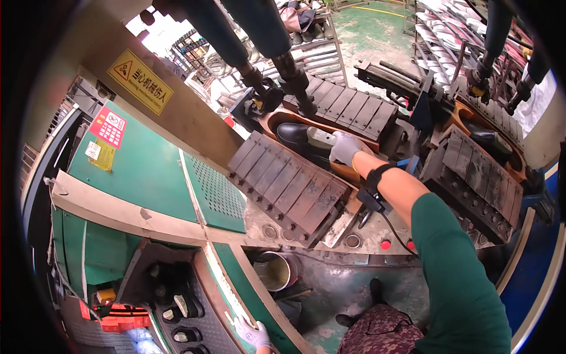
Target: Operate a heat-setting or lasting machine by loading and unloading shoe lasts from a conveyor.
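My right hand, in a pale glove, reaches across to a black shoe. Its fingers are closed around the end of the shoe nearest me, beside the pale insole. The shoe lies in an orange-brown cradle between two banks of dark metal blocks. Above its far end hang two machine rods. My left hand, also gloved, is low in view with fingers spread over the edge of a green conveyor frame; nothing shows in it.
Another black shoe sits in a second press station at right. Several shoes lie on the dark conveyor belt. Red buttons line the machine's front edge. A bucket stands below. A cable hangs from my right wrist's black device.
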Demonstrator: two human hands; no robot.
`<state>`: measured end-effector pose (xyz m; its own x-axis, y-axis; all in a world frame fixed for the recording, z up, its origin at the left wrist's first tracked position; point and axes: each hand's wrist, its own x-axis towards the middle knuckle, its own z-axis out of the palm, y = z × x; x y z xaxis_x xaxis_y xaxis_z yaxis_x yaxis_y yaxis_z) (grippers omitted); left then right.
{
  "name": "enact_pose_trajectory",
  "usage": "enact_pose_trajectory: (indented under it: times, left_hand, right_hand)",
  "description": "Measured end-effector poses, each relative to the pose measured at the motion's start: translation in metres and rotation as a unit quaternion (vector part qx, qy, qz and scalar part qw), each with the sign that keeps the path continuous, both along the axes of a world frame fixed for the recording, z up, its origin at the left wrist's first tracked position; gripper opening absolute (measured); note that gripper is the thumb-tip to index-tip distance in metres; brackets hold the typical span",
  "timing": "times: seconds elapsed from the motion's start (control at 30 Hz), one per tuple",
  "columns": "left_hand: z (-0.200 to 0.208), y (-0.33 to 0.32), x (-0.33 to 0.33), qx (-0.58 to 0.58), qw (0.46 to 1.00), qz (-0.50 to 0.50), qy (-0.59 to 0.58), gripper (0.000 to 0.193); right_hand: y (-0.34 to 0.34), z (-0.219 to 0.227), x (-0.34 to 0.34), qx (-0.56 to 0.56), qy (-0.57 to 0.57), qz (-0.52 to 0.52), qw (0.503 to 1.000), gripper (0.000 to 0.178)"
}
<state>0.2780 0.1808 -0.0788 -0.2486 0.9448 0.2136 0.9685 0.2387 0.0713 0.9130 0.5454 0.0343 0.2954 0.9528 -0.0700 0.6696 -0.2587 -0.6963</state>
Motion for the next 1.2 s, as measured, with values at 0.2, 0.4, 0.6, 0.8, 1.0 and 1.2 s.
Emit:
enact_pose_trajectory:
  times: [0.2,0.4,0.6,0.8,1.0,1.2]
  left_hand:
    - [0.007,-0.006,0.006,-0.003,1.000,0.002,-0.006,0.080]
    - [0.006,0.004,0.011,-0.002,1.000,0.005,0.004,0.079]
    - [0.015,0.006,0.017,0.005,1.000,0.014,-0.007,0.078]
    - [0.019,-0.009,0.010,0.010,0.999,0.018,-0.030,0.080]
    - [0.009,-0.004,0.003,0.013,0.999,-0.037,0.009,0.078]
    - [0.040,0.001,0.003,-0.019,0.999,-0.043,-0.004,0.082]
  right_hand:
    - [-0.002,0.009,-0.006,-0.098,-0.021,-0.001,0.995,0.062]
    - [0.002,0.008,-0.001,-0.091,-0.121,0.017,0.988,0.063]
    - [0.012,0.016,-0.005,-0.122,-0.114,0.005,0.986,0.065]
    - [0.005,0.013,-0.009,-0.092,-0.136,0.029,0.986,0.071]
    - [-0.042,0.050,-0.004,-0.078,-0.195,0.038,0.977,0.062]
    - [-0.239,0.098,-0.084,0.315,0.061,0.021,0.947,0.031]
